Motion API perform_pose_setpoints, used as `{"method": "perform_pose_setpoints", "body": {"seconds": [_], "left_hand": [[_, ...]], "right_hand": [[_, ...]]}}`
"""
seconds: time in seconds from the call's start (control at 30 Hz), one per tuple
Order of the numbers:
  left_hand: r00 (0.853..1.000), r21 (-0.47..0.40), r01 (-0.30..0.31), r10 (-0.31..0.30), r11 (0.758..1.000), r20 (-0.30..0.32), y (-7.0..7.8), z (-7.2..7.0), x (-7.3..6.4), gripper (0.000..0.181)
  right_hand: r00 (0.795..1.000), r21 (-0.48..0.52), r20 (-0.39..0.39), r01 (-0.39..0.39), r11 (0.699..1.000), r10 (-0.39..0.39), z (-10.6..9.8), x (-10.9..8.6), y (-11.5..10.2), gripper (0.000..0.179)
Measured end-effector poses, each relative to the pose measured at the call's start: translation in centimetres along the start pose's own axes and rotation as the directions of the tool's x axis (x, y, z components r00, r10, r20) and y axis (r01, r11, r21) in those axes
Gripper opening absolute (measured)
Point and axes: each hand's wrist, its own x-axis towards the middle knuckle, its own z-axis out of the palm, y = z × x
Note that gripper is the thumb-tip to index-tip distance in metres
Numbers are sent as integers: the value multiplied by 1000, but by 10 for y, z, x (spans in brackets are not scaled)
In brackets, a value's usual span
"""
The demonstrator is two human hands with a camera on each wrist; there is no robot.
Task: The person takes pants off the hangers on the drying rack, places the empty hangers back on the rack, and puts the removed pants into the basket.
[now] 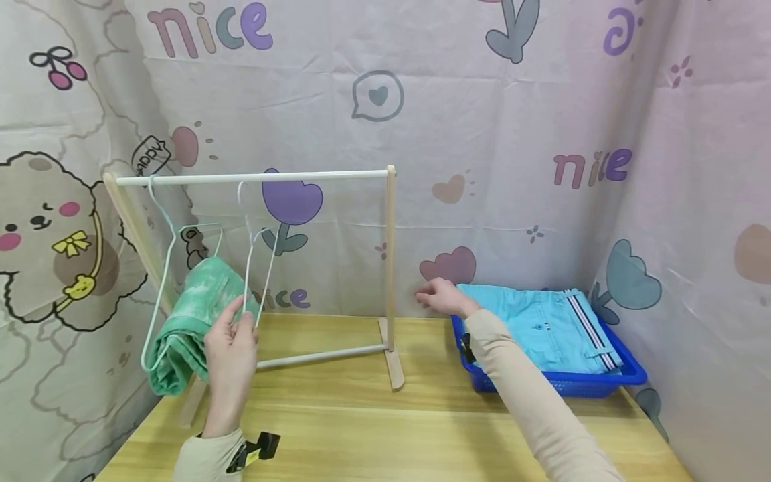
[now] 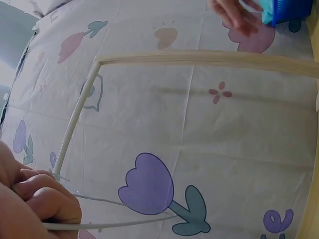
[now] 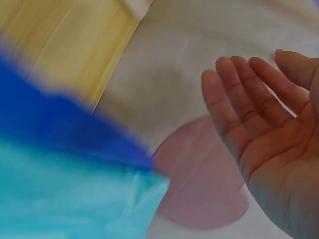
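Observation:
My left hand (image 1: 231, 351) grips the side of a white clothes hanger (image 1: 248, 251), whose hook is over the rack's top bar; curled fingers (image 2: 55, 199) show around its wire in the left wrist view. Left of it hangs a pale green hanger (image 1: 162, 268) with a rolled green tie-dyed garment (image 1: 201, 308) draped over it. My right hand (image 1: 442, 296) is in the air at the near-left corner of a blue basket (image 1: 476, 381), holding nothing. Its fingers (image 3: 239, 94) are loosely extended in the right wrist view. Folded turquoise trousers (image 1: 530, 328) lie in the basket.
The wooden clothes rack (image 1: 390, 268) stands on the left half of the wood-grain table (image 1: 361, 435), its foot (image 1: 394, 371) reaching toward the middle. A printed curtain (image 1: 482, 134) closes off the back and both sides.

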Motion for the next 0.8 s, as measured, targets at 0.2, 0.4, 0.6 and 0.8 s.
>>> {"method": "perform_pose_setpoints", "body": {"seconds": [0.2,0.4,0.6,0.8], "left_hand": [[1000,-97,21,-19,995,15,4,1,1,41],[999,-220,37,-30,975,37,10,-1,1,42],[998,-337,39,-22,941,54,20,0,2,43],[999,-368,25,-8,930,50,30,1,9,43]], "right_hand": [[997,95,-10,73,993,-73,17,15,-29,40],[981,118,-157,131,984,-112,29,24,-43,49],[945,109,-297,179,978,-140,32,33,-50,40],[942,96,-296,193,976,-157,30,38,-57,33]]}}
